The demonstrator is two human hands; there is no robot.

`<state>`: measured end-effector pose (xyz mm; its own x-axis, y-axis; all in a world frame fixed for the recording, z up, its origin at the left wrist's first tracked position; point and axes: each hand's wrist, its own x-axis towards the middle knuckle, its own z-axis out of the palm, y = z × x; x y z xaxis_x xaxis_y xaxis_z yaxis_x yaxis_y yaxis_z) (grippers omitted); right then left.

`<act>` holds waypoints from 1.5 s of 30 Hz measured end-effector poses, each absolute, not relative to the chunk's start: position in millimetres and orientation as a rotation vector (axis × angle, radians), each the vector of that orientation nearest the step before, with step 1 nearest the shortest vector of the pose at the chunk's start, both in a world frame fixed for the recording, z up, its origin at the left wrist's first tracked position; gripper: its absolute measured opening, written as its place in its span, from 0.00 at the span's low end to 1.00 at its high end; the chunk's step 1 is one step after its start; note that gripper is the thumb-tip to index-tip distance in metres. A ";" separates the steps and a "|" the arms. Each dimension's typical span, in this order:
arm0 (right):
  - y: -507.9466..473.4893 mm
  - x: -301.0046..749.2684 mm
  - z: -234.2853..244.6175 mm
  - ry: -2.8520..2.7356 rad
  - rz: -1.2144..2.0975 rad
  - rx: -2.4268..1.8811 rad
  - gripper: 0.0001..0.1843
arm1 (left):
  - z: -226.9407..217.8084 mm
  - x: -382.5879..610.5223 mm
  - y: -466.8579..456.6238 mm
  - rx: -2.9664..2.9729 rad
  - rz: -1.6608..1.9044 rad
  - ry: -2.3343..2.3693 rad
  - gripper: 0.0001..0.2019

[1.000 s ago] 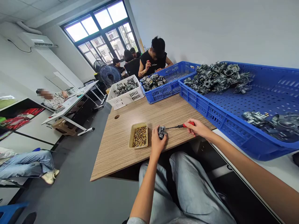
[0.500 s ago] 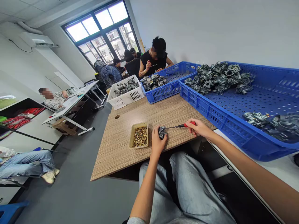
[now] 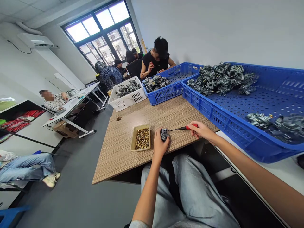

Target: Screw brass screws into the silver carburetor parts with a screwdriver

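My left hand (image 3: 160,143) is closed around a small grey metal carburetor (image 3: 164,134) near the table's front edge. In my right hand (image 3: 199,129) is a screwdriver (image 3: 182,128) with a red handle, fingers wrapped round it. The screwdriver lies nearly level, and its tip meets the right side of the carburetor; the exact contact spot is too small to make out. Just left of my left hand stands a cream tray (image 3: 132,146) holding many small brass-coloured screw-like parts (image 3: 142,138).
On the wood-grain table (image 3: 114,152) stand a white basket (image 3: 128,104) and a blue crate (image 3: 163,97), both with metal parts. A larger blue crate (image 3: 213,115) with piled carburetors borders the right side. A co-worker (image 3: 159,60) sits beyond the crates.
The view has shifted very slightly. Both hands keep their hold, and the screwdriver tip stays at the carburetor.
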<state>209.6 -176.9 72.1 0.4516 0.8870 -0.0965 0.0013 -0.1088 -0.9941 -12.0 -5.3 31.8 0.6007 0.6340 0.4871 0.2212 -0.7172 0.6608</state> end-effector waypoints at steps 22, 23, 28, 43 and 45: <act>-173.0 216.0 58.4 -0.876 0.907 -1.554 0.36 | 31.3 -11.8 -5.8 2.279 0.988 0.682 0.28; -173.2 215.8 58.6 -0.878 0.908 -1.557 0.36 | 31.0 -11.8 -5.6 2.279 0.990 0.682 0.28; -177.7 214.5 65.1 -0.871 0.924 -1.515 0.32 | 30.8 -11.8 -5.2 2.287 0.989 0.681 0.28; -175.7 213.4 65.5 -0.887 0.861 -1.609 0.36 | 30.4 -11.9 -4.5 2.285 0.989 0.685 0.28; -175.3 213.7 65.5 -0.896 0.854 -1.640 0.37 | 30.6 -11.9 -4.6 2.282 0.987 0.680 0.28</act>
